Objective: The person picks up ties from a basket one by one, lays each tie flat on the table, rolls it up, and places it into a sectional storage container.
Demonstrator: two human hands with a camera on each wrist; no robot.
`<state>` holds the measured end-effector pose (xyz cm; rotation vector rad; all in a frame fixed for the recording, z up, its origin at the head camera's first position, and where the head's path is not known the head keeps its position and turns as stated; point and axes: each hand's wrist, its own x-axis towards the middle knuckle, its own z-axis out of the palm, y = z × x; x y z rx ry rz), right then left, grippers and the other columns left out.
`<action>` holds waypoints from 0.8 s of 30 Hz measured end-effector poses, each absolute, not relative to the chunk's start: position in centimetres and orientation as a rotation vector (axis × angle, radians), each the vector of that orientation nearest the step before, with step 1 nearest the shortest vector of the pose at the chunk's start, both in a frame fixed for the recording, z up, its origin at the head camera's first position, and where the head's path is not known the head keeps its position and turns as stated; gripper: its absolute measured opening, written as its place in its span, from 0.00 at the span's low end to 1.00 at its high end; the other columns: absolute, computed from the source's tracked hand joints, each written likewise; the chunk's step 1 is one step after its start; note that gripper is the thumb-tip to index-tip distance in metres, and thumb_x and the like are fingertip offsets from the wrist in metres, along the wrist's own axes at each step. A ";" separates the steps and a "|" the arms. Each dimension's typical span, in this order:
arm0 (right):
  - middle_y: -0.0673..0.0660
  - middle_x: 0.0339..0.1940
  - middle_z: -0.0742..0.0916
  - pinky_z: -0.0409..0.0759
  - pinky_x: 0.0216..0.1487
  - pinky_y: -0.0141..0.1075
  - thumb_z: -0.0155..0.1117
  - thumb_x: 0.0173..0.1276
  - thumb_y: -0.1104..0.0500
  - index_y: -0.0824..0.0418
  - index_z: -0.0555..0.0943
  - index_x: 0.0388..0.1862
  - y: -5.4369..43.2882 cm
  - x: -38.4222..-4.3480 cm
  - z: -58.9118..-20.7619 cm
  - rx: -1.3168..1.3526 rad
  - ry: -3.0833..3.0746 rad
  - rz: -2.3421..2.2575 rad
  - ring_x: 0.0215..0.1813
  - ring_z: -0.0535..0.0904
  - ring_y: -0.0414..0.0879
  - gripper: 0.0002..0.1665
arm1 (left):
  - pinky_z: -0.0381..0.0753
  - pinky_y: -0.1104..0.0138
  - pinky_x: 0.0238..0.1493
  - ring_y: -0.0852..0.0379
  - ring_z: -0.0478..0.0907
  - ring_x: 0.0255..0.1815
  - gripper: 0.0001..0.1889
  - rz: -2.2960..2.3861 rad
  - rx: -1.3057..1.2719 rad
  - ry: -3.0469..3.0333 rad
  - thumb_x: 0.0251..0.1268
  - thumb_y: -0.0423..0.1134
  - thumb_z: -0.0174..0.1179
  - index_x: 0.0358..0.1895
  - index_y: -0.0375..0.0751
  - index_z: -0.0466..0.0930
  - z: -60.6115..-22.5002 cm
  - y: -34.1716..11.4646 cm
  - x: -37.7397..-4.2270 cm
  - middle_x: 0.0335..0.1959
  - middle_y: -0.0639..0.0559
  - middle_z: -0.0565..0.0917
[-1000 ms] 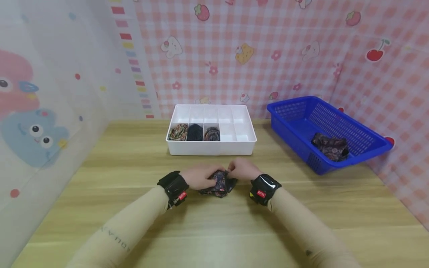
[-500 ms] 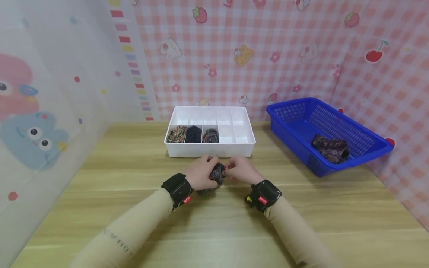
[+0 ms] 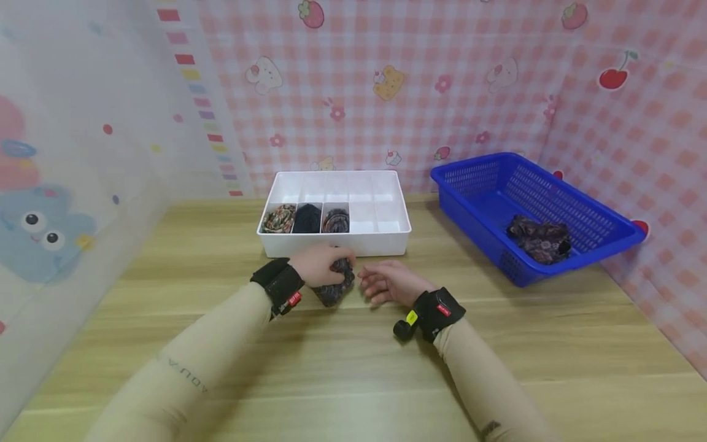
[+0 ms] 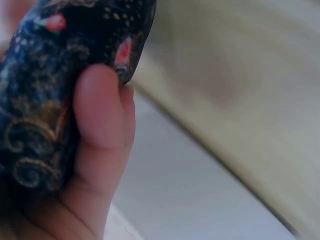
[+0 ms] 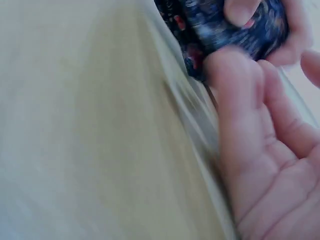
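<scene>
My left hand (image 3: 316, 265) grips a rolled dark cloth (image 3: 331, 294) just in front of the white box. In the left wrist view this floral cloth (image 4: 37, 95) is navy with red buds and tan swirls, and a thumb presses along its side. My right hand (image 3: 396, 282) is close by on the right, its fingers loosely bent with nothing held. The right wrist view has those fingers (image 5: 237, 110) just below the cloth roll (image 5: 210, 32); whether they touch it I cannot tell. Part of the roll is hidden under the left hand.
A white divided box (image 3: 331, 245) stands behind the hands. Its front row holds a floral roll (image 3: 278, 219), a black roll (image 3: 307, 218) and a dark patterned roll (image 3: 336, 221). At right, a blue basket (image 3: 469, 230) contains crumpled dark cloth (image 3: 538, 238).
The cloth went from a looser bundle worked by both hands to a compact roll in the left hand. The right hand has let go of it and moved slightly apart. The view shifted a little.
</scene>
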<state>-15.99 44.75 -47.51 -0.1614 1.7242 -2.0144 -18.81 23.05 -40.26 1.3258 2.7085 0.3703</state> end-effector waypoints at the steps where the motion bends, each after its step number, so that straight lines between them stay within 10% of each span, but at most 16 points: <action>1: 0.55 0.32 0.84 0.82 0.33 0.37 0.49 0.77 0.54 0.69 0.76 0.46 45.0 -16.1 -47.7 -0.134 1.649 -2.078 0.29 0.81 0.44 0.18 | 0.75 0.59 0.40 0.53 0.75 0.36 0.16 0.420 1.331 2.699 0.60 0.39 0.62 0.53 0.45 0.78 -39.7 23.2 -19.4 0.37 0.48 0.81; 10: 0.53 0.31 0.83 0.80 0.44 0.38 0.38 0.81 0.55 0.62 0.80 0.38 46.0 -15.8 -48.9 -0.174 1.229 -2.381 0.34 0.80 0.44 0.23 | 0.76 0.54 0.47 0.46 0.77 0.49 0.13 0.746 0.926 2.963 0.64 0.42 0.60 0.51 0.46 0.79 -34.9 28.6 -24.4 0.49 0.43 0.81; 24: 0.52 0.31 0.82 0.81 0.45 0.39 0.38 0.81 0.54 0.60 0.81 0.37 46.3 -16.3 -48.5 -0.215 1.228 -2.399 0.33 0.79 0.43 0.23 | 0.76 0.52 0.44 0.42 0.75 0.46 0.14 0.330 0.696 3.163 0.73 0.45 0.49 0.50 0.43 0.80 -38.5 32.6 -26.8 0.45 0.41 0.78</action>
